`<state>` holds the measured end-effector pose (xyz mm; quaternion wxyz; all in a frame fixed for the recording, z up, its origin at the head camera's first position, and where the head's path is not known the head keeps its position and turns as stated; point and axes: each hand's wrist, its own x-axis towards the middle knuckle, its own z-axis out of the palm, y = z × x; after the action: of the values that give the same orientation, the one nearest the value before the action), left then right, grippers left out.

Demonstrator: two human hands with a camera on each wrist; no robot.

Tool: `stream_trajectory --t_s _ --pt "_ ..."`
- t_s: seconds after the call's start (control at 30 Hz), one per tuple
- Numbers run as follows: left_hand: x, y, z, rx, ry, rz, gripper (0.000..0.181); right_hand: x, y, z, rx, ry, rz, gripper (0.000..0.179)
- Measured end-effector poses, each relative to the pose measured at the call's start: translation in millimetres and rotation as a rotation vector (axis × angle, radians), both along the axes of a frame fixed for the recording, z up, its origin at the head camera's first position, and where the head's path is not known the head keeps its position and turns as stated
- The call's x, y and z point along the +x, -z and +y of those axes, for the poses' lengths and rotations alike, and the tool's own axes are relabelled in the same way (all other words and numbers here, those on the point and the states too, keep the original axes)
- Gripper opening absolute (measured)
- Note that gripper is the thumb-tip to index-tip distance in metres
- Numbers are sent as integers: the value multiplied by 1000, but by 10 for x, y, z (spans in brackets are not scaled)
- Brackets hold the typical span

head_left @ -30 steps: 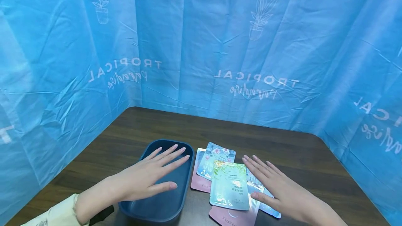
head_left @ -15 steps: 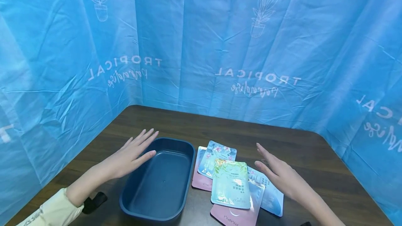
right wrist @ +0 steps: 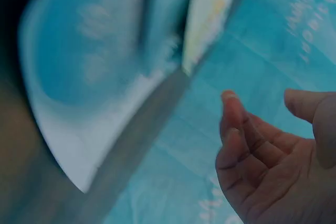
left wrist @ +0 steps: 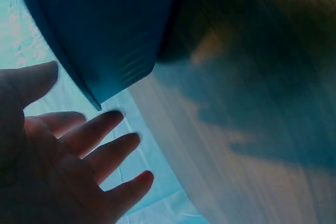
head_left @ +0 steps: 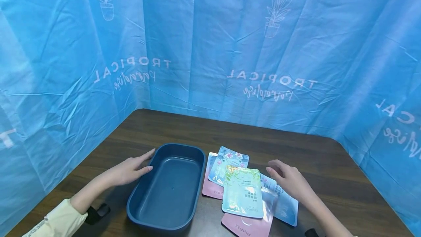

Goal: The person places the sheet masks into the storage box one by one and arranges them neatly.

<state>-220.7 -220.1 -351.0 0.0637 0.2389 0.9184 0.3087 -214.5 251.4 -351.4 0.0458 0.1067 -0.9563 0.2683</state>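
A dark blue plastic tub [head_left: 171, 189] stands on the table. My left hand [head_left: 128, 171] is at its left rim; the left wrist view shows that hand [left wrist: 73, 156] with fingers apart, holding nothing, beside the tub's wall [left wrist: 105, 30]. Right of the tub lies an overlapping pile of sheet mask sachets: a green one [head_left: 243, 196] on top, a blue floral one [head_left: 227, 165] behind, pink ones [head_left: 245, 226] partly covered, and a blue one [head_left: 286, 206] at right. Above that blue sachet, my right hand [head_left: 292, 180] has loosely bent fingers and holds nothing, as the right wrist view confirms.
The dark wooden table [head_left: 197, 123] has rounded far corners. Blue printed curtains [head_left: 210, 46] hang along its back and both sides. A black strap piece [head_left: 97, 213] is on my left wrist, below the pale sleeve [head_left: 65, 218].
My left hand has drawn back left from over the tub to its left rim. My right hand has moved right off the sachets, its fingers now bent. Tub and sachets have stayed put.
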Motion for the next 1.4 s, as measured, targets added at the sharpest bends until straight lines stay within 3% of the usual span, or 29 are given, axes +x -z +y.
stream_trajectory --t_s 0.13,0.3,0.5,0.7,0.97,1.13,1.23,1.4 --pt "18 64 -22 5 -11 -26 60 4 181 -92 57 27 -48 32" --pt "37 106 -8 27 -46 -37 58 11 345 -210 173 73 -115 43" --pt "51 116 10 21 -66 -23 57 -27 433 -293 289 88 -94 46" --pt "51 118 6 24 -83 -26 58 -83 464 -320 256 76 -101 36" --pt "49 157 23 40 -100 -26 57 -122 484 -360 71 73 -91 21" --pt "52 176 38 42 -101 -25 57 -62 339 -350 -33 -23 -58 10" --pt "51 188 45 45 -106 -26 57 -13 114 -365 -73 -119 -16 9" --pt "56 193 57 50 -119 -32 56 79 -334 -534 -47 -218 154 7"
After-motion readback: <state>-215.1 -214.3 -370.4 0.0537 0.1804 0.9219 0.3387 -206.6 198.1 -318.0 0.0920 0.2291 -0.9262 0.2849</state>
